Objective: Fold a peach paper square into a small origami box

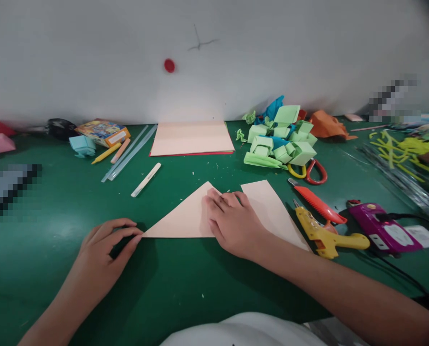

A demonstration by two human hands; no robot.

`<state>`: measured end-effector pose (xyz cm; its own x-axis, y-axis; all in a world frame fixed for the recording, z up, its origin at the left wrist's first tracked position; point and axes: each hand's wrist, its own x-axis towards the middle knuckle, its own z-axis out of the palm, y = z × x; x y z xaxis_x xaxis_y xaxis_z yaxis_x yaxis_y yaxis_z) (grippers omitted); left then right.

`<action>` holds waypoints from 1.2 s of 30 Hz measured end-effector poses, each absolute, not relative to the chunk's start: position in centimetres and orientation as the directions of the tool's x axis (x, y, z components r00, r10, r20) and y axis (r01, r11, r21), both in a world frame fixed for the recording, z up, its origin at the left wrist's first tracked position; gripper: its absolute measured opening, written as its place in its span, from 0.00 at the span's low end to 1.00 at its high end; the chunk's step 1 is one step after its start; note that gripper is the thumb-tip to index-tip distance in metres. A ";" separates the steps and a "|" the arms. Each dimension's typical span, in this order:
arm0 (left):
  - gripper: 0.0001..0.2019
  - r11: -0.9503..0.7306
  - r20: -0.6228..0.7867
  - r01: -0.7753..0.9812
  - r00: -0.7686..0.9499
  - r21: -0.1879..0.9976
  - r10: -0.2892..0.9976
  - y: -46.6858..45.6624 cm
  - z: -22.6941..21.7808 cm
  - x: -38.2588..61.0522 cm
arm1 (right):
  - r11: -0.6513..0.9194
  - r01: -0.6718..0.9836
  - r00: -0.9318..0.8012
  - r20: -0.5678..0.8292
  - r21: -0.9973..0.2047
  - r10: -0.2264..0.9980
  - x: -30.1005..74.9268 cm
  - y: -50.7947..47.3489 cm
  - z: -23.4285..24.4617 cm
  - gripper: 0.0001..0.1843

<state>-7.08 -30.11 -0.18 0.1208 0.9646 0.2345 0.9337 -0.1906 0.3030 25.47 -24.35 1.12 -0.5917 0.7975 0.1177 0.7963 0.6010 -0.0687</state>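
White cloth (243, 331), likely the person's shirt, fills the bottom edge closest to the viewer. Just beyond it, two bare forearms reach onto a green table (37, 269). Fingertips of the left hand (104, 250) are drawn together, pinning the left corner of a folded pale peach paper (185, 216). Fingers of the right hand (232, 223) lie flat and close together, pressing on the middle of the paper, which lies on the table at the centre as a triangle, with a second flap showing to the right of the hand. The right hand covers the fold line. Close to the right lie a yellow glue gun (325, 235), an orange utility knife (318, 204) and a purple device (383, 226) with a black cable. Farther back are red-and-yellow scissors (310, 171), a heap of green folded paper pieces (282, 139), a stack of peach sheets (190, 138), clear glue sticks (128, 154) and a small printed box (102, 132). Blurred patches hide things at both edges.
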 end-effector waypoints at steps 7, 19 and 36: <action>0.17 -0.189 0.267 0.943 0.114 0.275 0.957 -30.3 0.2 -6.6 | 0.610 0.790 -0.603 0.102 -0.066 0.791 25.5 -24.3 1.1 0.30; 0.30 -0.617 0.322 0.786 0.578 0.027 0.750 -34.4 1.5 2.2 | 0.611 0.788 -0.601 0.119 -0.083 0.791 25.5 -24.3 1.5 0.29; 0.30 -0.422 0.241 0.905 0.423 -0.059 0.873 -33.4 0.1 -3.2 | 0.623 0.781 -0.618 0.089 -0.045 0.781 25.6 -24.3 1.3 0.30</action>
<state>-3.23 -33.41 0.11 0.4233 0.8733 0.2412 0.9046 -0.4223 -0.0587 25.60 -24.25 1.29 -0.6184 0.7808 0.0887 0.7807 0.6234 -0.0446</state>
